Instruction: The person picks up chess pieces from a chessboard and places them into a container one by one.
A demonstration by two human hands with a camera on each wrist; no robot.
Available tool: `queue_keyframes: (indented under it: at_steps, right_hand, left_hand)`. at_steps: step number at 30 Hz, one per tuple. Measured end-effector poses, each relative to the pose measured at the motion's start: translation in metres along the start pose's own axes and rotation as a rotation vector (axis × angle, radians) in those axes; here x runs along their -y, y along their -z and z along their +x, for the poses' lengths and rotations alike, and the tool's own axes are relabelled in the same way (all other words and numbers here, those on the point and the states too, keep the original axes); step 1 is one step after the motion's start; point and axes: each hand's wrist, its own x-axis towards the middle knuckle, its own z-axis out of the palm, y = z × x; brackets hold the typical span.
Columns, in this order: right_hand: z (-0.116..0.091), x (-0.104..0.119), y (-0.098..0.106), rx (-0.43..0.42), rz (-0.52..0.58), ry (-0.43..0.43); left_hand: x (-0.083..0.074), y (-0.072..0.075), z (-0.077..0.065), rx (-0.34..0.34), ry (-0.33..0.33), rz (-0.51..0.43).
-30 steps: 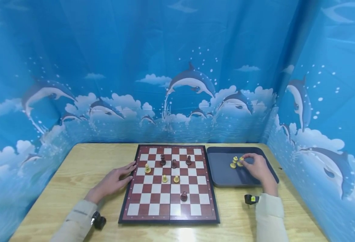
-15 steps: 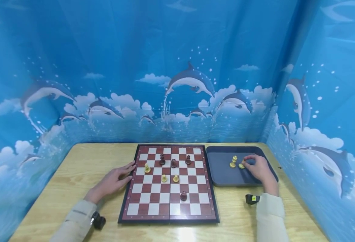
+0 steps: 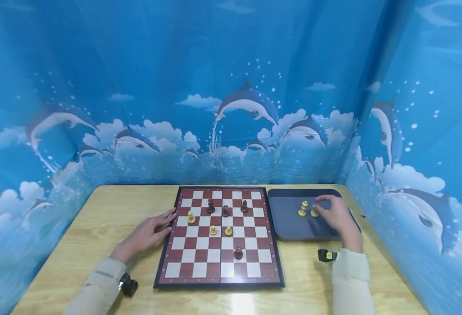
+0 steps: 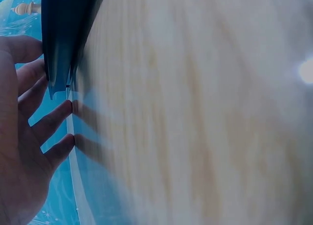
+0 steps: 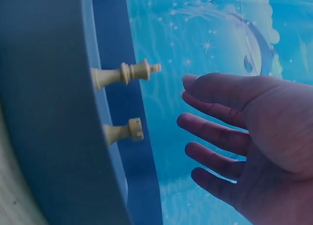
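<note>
In the head view my right hand (image 3: 335, 214) hovers over the dark grey tray (image 3: 290, 227), just above a cream rook (image 3: 314, 213). A cream king (image 3: 302, 210) stands upright to its left. The right wrist view shows the king (image 5: 122, 74) and the rook (image 5: 124, 132) apart from my fingers, which are extended and hold nothing. My left hand (image 3: 146, 234) lies at the left edge of the chessboard (image 3: 167, 262), fingers stretched out. In the left wrist view fingertips of the left hand (image 4: 29, 112) touch the board's dark edge (image 4: 61, 44).
Dark chess pieces, such as the one near the front (image 3: 238, 252), and cream ones, including a pawn (image 3: 228, 230), stand upright on the board. Wooden table (image 3: 77, 227) surrounds board and tray. A dolphin-print curtain (image 3: 231, 131) rises behind and at the sides.
My right fingers, earlier on the rook, have let go and lifted slightly above it. The rook now stands in the tray beside the king. The left hand has stayed in place.
</note>
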Motion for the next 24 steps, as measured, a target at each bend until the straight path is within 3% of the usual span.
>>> queue_keyframes:
  at_steps: [13,24]
  right_hand:
    - [-0.004,0.035,0.003,0.004,-0.001,0.056]
    - [-0.008,0.063,-0.004,0.146,-0.022,0.107]
  left_hand:
    - [0.000,0.003,0.004,-0.003,0.010,0.005]
    - [0.000,0.000,0.000,-0.005,-0.010,0.003]
